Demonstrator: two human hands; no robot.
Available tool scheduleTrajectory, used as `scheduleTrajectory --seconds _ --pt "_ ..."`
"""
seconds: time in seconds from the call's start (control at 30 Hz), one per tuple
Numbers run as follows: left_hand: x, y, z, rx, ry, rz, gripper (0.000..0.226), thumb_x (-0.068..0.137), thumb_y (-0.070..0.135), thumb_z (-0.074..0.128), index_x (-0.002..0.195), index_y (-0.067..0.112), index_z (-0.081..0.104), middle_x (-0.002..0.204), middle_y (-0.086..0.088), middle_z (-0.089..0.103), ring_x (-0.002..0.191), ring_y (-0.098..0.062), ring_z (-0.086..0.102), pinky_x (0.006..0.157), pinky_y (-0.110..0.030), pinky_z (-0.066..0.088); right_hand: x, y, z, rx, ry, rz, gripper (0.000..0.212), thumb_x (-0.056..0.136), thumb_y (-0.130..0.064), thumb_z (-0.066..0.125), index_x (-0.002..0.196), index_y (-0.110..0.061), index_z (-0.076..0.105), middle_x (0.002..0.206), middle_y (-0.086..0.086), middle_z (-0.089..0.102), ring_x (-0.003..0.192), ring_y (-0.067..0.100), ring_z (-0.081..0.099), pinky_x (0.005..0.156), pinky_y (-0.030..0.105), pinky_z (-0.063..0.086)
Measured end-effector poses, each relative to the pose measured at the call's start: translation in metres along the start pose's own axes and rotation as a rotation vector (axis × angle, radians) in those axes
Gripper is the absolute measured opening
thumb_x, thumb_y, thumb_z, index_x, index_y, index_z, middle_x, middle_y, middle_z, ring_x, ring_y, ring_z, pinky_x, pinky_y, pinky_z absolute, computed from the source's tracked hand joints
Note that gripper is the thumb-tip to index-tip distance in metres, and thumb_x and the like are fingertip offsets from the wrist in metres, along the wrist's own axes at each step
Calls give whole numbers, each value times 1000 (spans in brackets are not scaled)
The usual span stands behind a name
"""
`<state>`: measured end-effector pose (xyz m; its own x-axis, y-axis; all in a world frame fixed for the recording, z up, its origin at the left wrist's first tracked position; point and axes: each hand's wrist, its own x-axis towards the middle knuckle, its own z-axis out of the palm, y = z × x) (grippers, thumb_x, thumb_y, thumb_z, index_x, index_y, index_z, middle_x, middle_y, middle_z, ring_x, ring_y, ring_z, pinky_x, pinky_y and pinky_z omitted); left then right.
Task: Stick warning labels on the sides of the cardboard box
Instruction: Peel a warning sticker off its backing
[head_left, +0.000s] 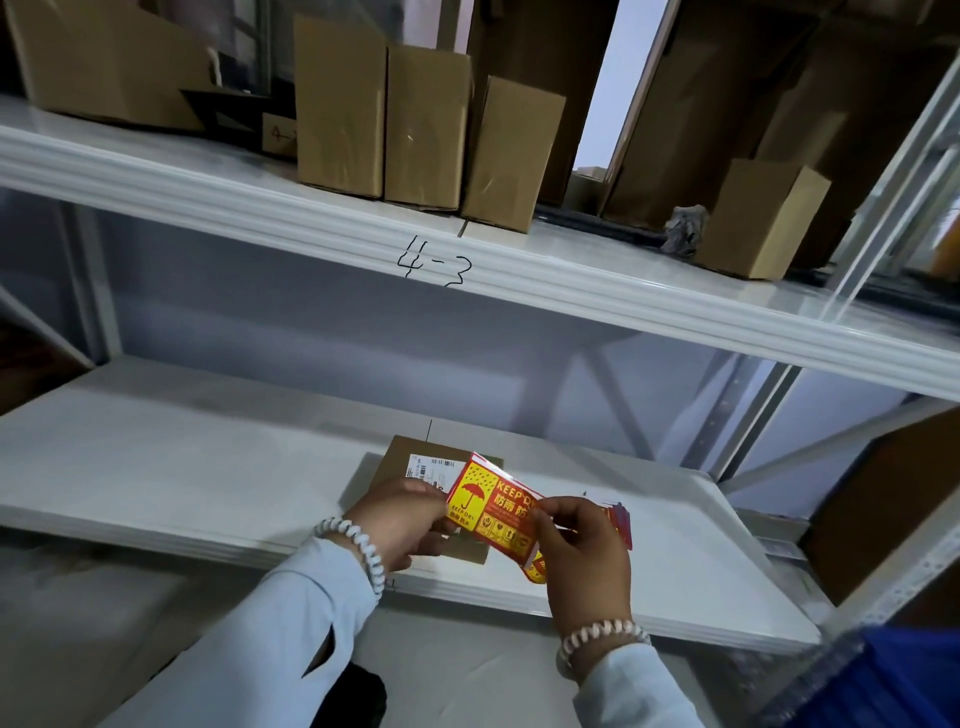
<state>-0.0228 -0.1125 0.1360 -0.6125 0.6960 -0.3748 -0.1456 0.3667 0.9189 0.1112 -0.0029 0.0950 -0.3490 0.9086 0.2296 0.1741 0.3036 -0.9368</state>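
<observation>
Both hands meet over the front edge of the lower shelf (156, 467), sharing one warning label (488, 506). The left hand (402, 519) is closed on the label's left end, thumb and fingers pinched at the umbrella panel. The right hand (582, 551) is curled shut on the right end, where a strip of further labels (621, 519) trails out past the knuckles. Whether a backing sheet is being peeled away cannot be made out.

The label is a thin, glossy red-and-yellow sticker reading "KEEP DRY". It looks almost weightless and floppy, apt to curl or stick to itself, so I judge it best held by the extreme edges or corners, kept taut, with fingertips off the adhesive.

Directly behind and beneath the hands, the cardboard box (400, 462) lies flat on the lower shelf near its front edge, a white shipping label (428, 467) on its top face. It looks small, stiff and light; its sides are largely hidden, so it will probably need turning or steadying before a label goes on.

Farther back, the upper shelf (519, 270), marked "4-3" on its front edge, carries several upright brown cartons (428, 124).
</observation>
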Motion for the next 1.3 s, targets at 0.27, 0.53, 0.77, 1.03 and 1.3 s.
scheduleTrajectory --seconds 0.27,0.53,0.77,1.03,1.3 --pt "4 -5 8 216 102 334 17 88 43 61 91 29 70 87 20 63 85 2 59 73 -18 47 -6 6 7 -261 -135 -305 29 80 -5 67 72 -32 62 79 -12 69 75 5 63 67 10 47" --pt "12 -14 13 306 -30 344 12 89 22 66 78 25 70 81 9 69 89 -14 67 87 -28 53 -7 6 7 -326 -230 -510 14 75 -18 66 79 -32 67 79 -18 66 81 1 60 73 9 44" --pt "28 -17 -1 165 231 212 15 94 13 55 91 10 70 102 -5 68 102 -25 61 94 -28 48 -9 3 6 -325 -267 -585 11 76 -25 66 81 -34 63 102 -22 63 103 -1 56 89 16 42" --pt "62 -37 -49 26 391 29 28 92 7 55 116 -5 64 122 -26 64 111 -43 62 91 -45 55 -7 7 0 -319 -326 -505 19 78 -25 69 76 -41 60 106 -18 62 109 3 55 94 20 42" --pt "75 -52 -72 -11 423 -26 32 95 6 52 125 -3 57 129 -26 60 118 -42 59 80 -36 47 -7 6 1 -335 -359 -438 15 80 -19 73 77 -32 65 104 -19 61 105 -7 52 88 11 40"
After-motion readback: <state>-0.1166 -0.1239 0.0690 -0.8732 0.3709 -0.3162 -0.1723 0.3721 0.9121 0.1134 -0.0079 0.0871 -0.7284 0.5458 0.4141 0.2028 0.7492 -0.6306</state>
